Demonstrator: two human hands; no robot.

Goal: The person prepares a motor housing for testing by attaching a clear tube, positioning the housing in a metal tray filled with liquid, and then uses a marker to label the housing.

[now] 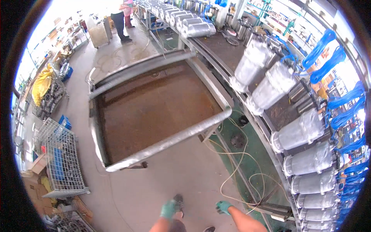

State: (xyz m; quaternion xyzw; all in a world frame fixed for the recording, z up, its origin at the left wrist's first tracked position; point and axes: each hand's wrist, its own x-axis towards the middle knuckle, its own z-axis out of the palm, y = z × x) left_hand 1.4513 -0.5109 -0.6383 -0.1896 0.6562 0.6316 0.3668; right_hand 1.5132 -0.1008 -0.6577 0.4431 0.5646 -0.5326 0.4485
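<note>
My left hand [168, 210], in a green glove, hangs low over the grey floor, close to a dark shoe; its fingers are blurred. My right hand [223, 207], also green-gloved, is to its right with its fingers loosely apart and nothing in it. Neither hand touches anything I can see. Ahead stands a large metal-framed cart [162, 143] with a brown, stained flat bed. Along the right runs a long dark workbench [224, 54], bearing rows of metal cylinders wrapped in clear plastic [299, 129].
A wire cage [63, 162] stands at the left, with another basket holding yellow material [41, 87] beyond it. Pale hose [243, 154] loops over the floor by the bench. Blue cable coils [328, 63] hang at the right. Another person [118, 23] stands far back.
</note>
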